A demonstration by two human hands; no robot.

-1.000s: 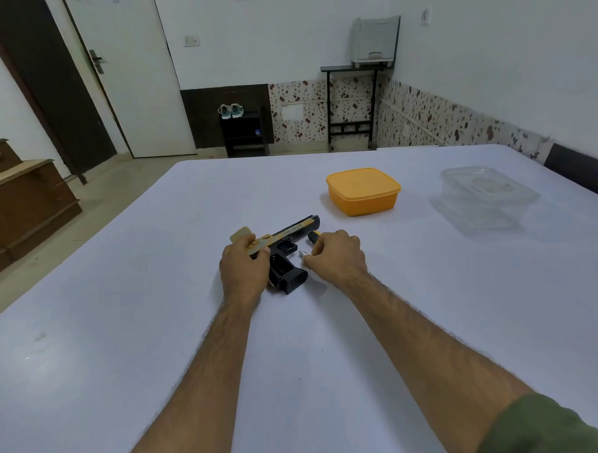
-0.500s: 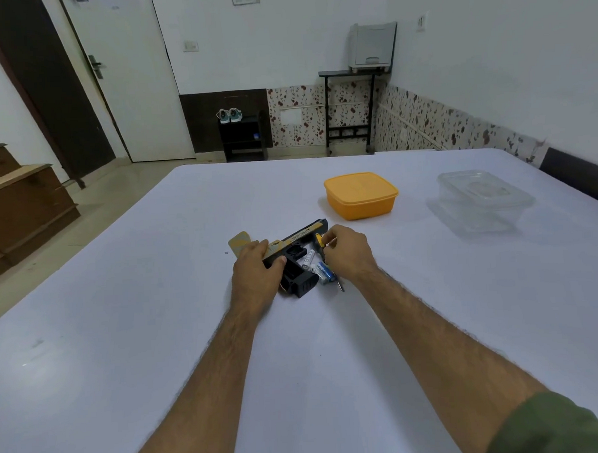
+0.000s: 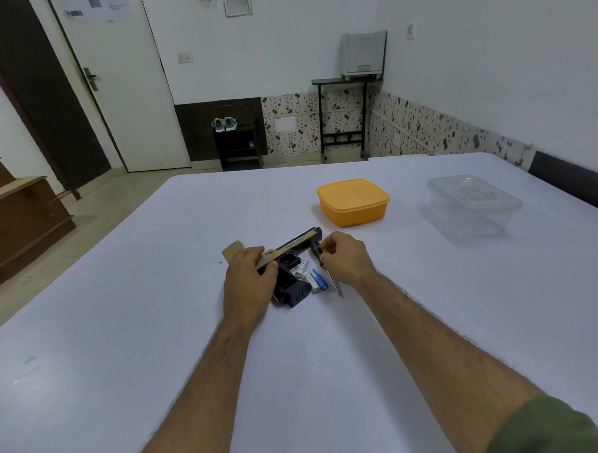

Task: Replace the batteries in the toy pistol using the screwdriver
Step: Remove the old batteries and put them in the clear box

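A black and gold toy pistol (image 3: 289, 261) lies on its side on the white table (image 3: 158, 335), grip end toward me. My left hand (image 3: 248, 280) presses down on its rear half. My right hand (image 3: 347, 258) grips a screwdriver (image 3: 323, 263) with a black and yellow handle, its metal shaft pointing toward me and down to the table. Three batteries (image 3: 312, 277), two white and one blue, lie loose on the table between the pistol grip and the screwdriver. A small gold flat cover piece (image 3: 233, 250) lies just beyond my left hand.
An orange lidded box (image 3: 353, 201) stands beyond the pistol. A clear plastic lidded container (image 3: 471, 205) sits to the right of the orange box. A tiny dark speck, perhaps a screw (image 3: 220, 262), lies left of my left hand.
My right hand shifted right and lifted off the pistol, baring the batteries beside the grip. The screwdriver now points toward me. My head tilted up slightly.
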